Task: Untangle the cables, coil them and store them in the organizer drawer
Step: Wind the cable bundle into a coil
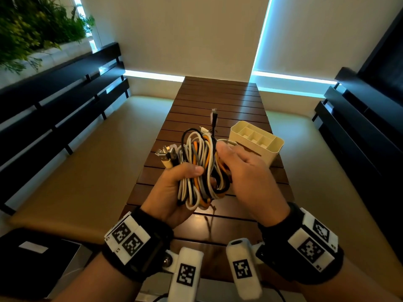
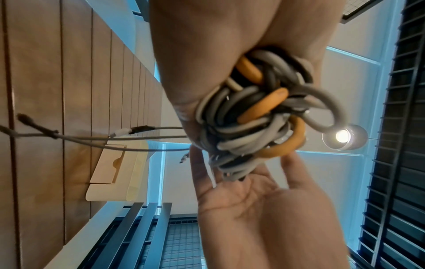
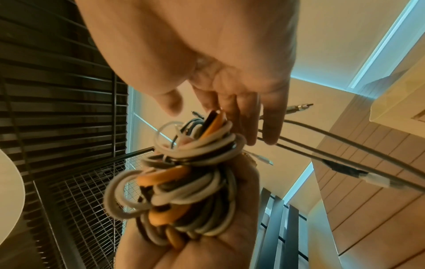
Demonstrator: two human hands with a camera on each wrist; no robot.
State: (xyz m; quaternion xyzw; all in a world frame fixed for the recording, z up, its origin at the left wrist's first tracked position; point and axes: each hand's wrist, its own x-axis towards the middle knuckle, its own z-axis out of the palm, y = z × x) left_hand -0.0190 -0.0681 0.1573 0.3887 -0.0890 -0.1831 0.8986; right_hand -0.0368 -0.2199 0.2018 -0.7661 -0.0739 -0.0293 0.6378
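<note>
A tangled bundle of cables (image 1: 202,168), white, grey, orange and black, is held above the slatted wooden table (image 1: 218,99). My left hand (image 1: 196,172) grips it from the left, thumb across the front and fingers hidden behind. Several plugs (image 1: 166,154) fan out at its left, and one dark plug (image 1: 214,117) sticks up. My right hand (image 1: 224,156) touches the bundle's right side with fairly straight fingers and the thumb apart. In the right wrist view its fingers (image 3: 253,127) lie along the bundle (image 3: 188,182). The cream organizer drawer (image 1: 257,140) stands open-topped behind the right hand.
Loose cable ends (image 2: 92,140) trail from the bundle toward the table. Dark slatted benches (image 1: 61,101) run along both sides of the table, the right one (image 1: 357,131) close to the organizer. A leafy plant (image 1: 37,27) is at the far left. A lit lamp (image 2: 344,135) hangs overhead.
</note>
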